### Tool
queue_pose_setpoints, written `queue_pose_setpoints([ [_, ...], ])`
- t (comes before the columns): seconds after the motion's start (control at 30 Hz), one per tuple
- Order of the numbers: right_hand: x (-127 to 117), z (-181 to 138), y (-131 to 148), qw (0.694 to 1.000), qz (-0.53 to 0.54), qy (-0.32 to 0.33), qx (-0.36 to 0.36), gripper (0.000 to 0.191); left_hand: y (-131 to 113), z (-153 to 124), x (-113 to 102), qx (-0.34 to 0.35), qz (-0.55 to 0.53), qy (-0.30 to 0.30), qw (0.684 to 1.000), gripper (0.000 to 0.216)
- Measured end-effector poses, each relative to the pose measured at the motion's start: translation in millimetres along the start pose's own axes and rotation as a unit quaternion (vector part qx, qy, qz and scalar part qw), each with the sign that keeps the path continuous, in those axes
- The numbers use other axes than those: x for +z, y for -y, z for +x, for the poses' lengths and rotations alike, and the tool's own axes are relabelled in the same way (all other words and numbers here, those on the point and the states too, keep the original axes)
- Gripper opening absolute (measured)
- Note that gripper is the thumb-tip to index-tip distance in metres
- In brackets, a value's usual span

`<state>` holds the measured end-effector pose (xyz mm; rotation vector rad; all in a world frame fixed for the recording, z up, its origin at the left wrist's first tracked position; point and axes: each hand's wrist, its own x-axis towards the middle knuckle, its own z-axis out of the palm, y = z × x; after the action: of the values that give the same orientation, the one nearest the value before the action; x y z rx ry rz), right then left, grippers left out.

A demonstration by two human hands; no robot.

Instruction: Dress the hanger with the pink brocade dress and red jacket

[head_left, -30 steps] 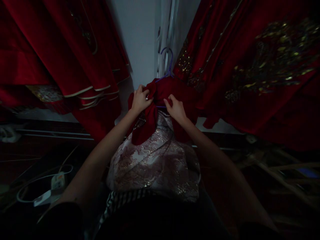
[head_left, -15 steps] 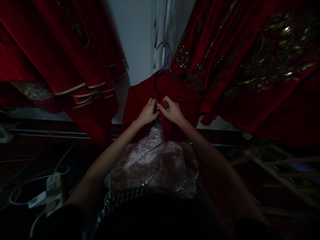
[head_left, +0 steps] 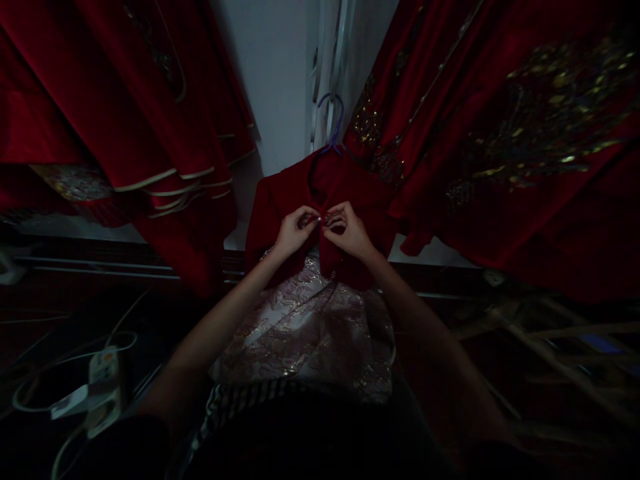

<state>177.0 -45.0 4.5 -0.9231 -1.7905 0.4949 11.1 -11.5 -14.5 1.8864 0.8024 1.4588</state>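
Red jacket [head_left: 303, 190], collar toward hanger [head_left: 339, 130], shoulders crosswise, left fingers [head_left: 303, 211] and right fingers [head_left: 343, 207] pinched on front.

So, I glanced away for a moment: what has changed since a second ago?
The left hand moved inward and down, now nearly meeting the right hand at the front of the red jacket, whose bunched front now hangs flatter. The purple hanger stayed in place.

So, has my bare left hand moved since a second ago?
Yes: your bare left hand is lower and farther right, judged against the silvery upright metal rail.
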Motion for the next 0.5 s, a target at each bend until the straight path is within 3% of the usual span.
queue_pose_setpoints([
  [0.1,-3,1,-2,1.000,0.012,-0.002,-0.002,0.021,-5,-2,-5,0.019,0.031,0.020,0.999,0.015],
  [0.2,-5,1,-1,1.000,0.018,0.008,0.004,0.021,-10,-3,-11,0.025,0.080,0.057,0.995,0.016],
  [0.33,-6,-1,6,1.000,-0.020,-0.007,0.000,0.021,-17,-5,-15,0.020,0.068,0.111,0.991,0.017],
  [0.5,-1,-6,14,0.996,-0.082,-0.026,-0.017,0.017,-25,-4,-14,0.037,0.093,0.096,0.990,0.017],
])
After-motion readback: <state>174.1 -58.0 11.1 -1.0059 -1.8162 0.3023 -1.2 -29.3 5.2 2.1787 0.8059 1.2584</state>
